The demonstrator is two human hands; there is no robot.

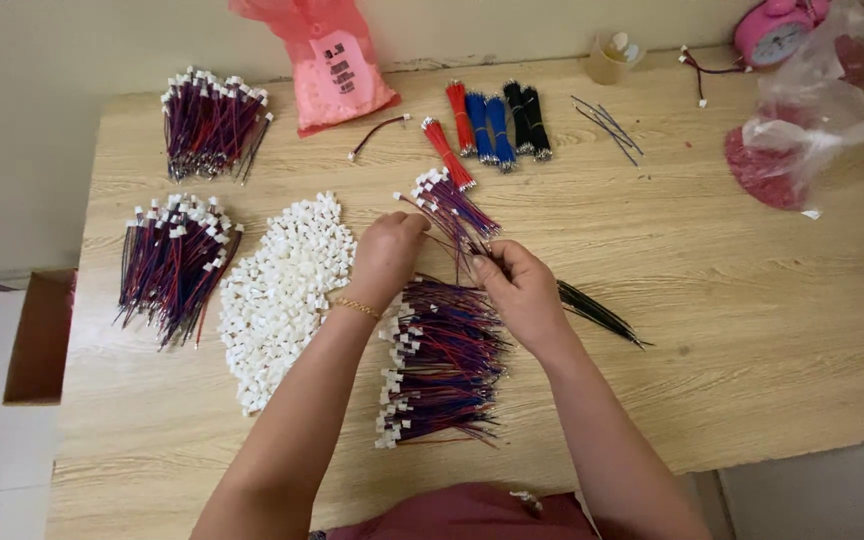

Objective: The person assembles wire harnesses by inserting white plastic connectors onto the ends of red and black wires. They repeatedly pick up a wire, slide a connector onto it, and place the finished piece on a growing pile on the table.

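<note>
Wires (449,200) with white plugs, fanned between both hands above the big bundle (440,360) | left hand (385,255) grip closed on them | right hand (518,290) pinches thin ends | white plug pile (282,290) beside left wrist on surface (752,330).

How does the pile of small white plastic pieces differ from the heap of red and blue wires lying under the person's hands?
The pile of small white plastic connector pieces is loose, one colour and wireless; the heap of red and blue wires with white end plugs lies roughly parallel, plugs mostly leftward. The white pile sits left of the left hand, untouched; the wire heap lies beneath both hands, the right hand pinching thin wires above it. Both rest on the light wooden table.
</note>
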